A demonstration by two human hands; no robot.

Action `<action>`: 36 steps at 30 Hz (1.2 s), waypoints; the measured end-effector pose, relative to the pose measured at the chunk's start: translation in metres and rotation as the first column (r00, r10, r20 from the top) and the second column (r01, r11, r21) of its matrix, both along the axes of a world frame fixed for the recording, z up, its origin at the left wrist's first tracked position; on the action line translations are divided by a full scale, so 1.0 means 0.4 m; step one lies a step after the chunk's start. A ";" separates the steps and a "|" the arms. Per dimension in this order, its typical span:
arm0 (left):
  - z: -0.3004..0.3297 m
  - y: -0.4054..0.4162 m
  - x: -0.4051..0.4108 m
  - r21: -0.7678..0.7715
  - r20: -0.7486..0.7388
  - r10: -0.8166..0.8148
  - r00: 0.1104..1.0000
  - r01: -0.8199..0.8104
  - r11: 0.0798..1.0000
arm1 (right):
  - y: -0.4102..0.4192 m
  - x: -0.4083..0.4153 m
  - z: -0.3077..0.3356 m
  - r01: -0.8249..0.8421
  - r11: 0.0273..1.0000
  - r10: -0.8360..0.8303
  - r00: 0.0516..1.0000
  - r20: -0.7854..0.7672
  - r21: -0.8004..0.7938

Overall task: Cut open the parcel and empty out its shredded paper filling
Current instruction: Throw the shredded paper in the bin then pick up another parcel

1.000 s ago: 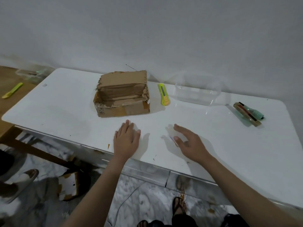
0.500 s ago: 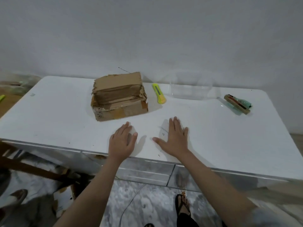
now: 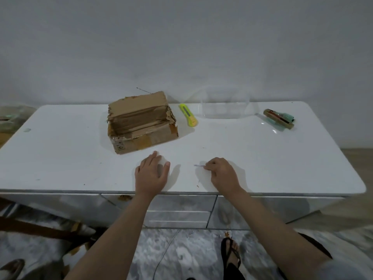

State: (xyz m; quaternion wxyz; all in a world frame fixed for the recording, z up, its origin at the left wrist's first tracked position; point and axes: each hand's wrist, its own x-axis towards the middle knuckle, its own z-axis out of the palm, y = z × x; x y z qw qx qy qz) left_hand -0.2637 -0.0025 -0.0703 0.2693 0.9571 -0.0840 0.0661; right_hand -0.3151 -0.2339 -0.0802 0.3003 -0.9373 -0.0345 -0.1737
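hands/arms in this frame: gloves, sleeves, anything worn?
Both hands are bare: no gloves, and no rings, watch or bands that show on the left hand or the right hand. Both forearms are uncovered to the bottom of the frame. A pale grey patch at the right elbow may be a short sleeve's edge; too blurred to tell.

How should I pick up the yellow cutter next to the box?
Grip the yellow cutter across its long sides, around the middle, coming from above. It lies flat on the table, clear of the cardboard box, with its orange end nearest you. Whether a blade sticks out is unclear.
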 end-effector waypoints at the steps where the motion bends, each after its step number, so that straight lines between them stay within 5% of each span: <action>1: 0.000 0.001 0.000 0.001 -0.001 -0.001 1.000 0.001 1.000 | -0.014 -0.019 0.000 0.001 1.000 -0.001 1.000 0.006 -0.029; 4: -0.001 0.002 -0.001 0.007 -0.003 -0.009 1.000 0.009 1.000 | -0.056 -0.064 0.004 0.048 0.997 -0.047 0.998 0.030 -0.057; 6: 0.001 0.001 -0.002 0.002 -0.013 -0.011 1.000 0.011 1.000 | -0.076 -0.082 0.023 0.179 0.979 -0.181 0.983 0.017 0.097; 9: 0.003 -0.001 0.002 -0.005 -0.035 -0.011 0.999 0.011 1.000 | -0.119 -0.116 0.045 0.478 0.808 -0.440 0.878 -0.186 0.343; 13: 0.003 -0.032 -0.019 -0.037 -0.024 -0.045 0.999 0.044 0.998 | -0.190 -0.213 0.060 0.599 0.619 -0.559 0.790 -0.251 0.508; 18: 0.015 -0.194 -0.096 -0.067 0.061 -0.256 0.965 0.260 0.963 | -0.286 -0.372 0.054 0.692 0.538 -0.672 0.697 -0.251 0.481; 24: 0.034 -0.474 -0.164 -0.005 -0.117 -0.434 0.893 0.437 0.900 | -0.418 -0.566 0.059 0.815 0.406 -0.789 0.541 -0.292 0.414; 30: 0.044 -0.711 -0.201 0.104 -0.104 -0.535 0.839 0.544 0.833 | -0.603 -0.717 -0.027 0.927 0.211 -0.845 0.332 -0.419 0.309; 36: 0.001 -0.849 -0.223 0.199 -0.115 -0.509 0.853 0.522 0.830 | -0.745 -0.762 -0.115 0.941 0.201 -0.807 0.316 -0.499 0.271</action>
